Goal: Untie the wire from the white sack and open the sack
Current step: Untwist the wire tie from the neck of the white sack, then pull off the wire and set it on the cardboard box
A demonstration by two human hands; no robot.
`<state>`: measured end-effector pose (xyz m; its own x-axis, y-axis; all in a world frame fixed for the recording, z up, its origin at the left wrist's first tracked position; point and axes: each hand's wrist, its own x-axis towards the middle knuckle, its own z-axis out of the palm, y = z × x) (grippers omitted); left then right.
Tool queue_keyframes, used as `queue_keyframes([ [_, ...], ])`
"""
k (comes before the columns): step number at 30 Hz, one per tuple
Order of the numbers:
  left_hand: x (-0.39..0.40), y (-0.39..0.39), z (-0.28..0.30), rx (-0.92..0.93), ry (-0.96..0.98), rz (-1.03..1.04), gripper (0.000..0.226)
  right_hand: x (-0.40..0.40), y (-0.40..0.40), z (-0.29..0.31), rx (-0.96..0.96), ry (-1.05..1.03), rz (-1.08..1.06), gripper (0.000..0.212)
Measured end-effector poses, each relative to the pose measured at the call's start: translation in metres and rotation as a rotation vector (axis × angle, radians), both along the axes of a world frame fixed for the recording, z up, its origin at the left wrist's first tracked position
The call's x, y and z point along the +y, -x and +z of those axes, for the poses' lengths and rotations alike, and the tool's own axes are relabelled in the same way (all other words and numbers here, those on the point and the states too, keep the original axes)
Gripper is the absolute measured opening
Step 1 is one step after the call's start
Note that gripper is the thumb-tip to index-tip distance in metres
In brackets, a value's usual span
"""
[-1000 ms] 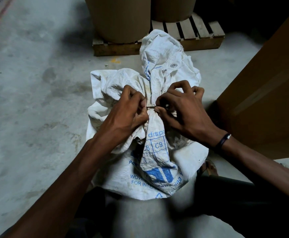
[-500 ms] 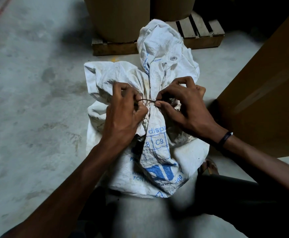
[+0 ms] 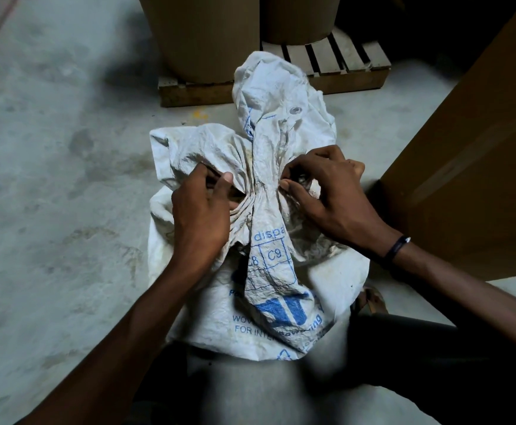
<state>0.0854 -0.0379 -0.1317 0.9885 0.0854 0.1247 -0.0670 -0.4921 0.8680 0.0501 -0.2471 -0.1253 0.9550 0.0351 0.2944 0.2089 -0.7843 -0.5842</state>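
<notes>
Both my hands work at the gathered neck of the crumpled white woven sack with blue print (image 3: pixel 269 271), which sits on the grey concrete floor (image 3: pixel 51 210). My left hand (image 3: pixel 201 216) grips bunched fabric; my right hand (image 3: pixel 327 197) pinches folds opposite. I cannot make out the wire.

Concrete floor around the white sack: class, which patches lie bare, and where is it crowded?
Bare: the concrete floor left of the white sack, up to the wooden pallet. Crowded: the right, where the cardboard box stands close, and behind, where cardboard drums sit on the pallet.
</notes>
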Motion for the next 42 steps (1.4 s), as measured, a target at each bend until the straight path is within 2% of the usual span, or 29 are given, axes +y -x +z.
queue_keyframes([
  [5,-0.001,-0.002,-0.002,0.065,-0.019,0.003,0.026,0.002,0.004,0.003,0.003,0.114,-0.023,0.010],
  [9,-0.004,-0.001,0.005,0.115,0.037,0.054,0.017,0.000,0.009,0.011,-0.002,-0.017,-0.080,0.006],
  [14,-0.004,0.009,0.013,0.085,0.029,-0.001,0.046,-0.006,0.010,0.020,-0.072,-0.162,-0.163,0.008],
  [19,-0.005,0.015,0.012,0.074,0.021,-0.134,0.057,-0.014,0.015,0.028,-0.063,-0.280,-0.184,0.005],
  [25,-0.003,0.027,0.015,-0.091,-0.140,-0.207,0.040,-0.018,0.040,0.045,-0.113,-0.350,-0.155,0.009],
  [34,-0.006,0.081,0.022,-0.256,-0.033,-0.238,0.022,-0.004,0.090,0.084,-0.378,-0.395,-0.215,0.010],
  [37,-0.006,0.104,0.028,-0.261,0.008,-0.259,0.022,-0.008,0.113,0.090,-0.417,-0.472,-0.281,0.007],
  [42,-0.008,0.144,0.031,-0.135,0.061,-0.348,0.038,-0.017,0.160,0.072,-0.290,-0.704,-0.370,0.011],
])
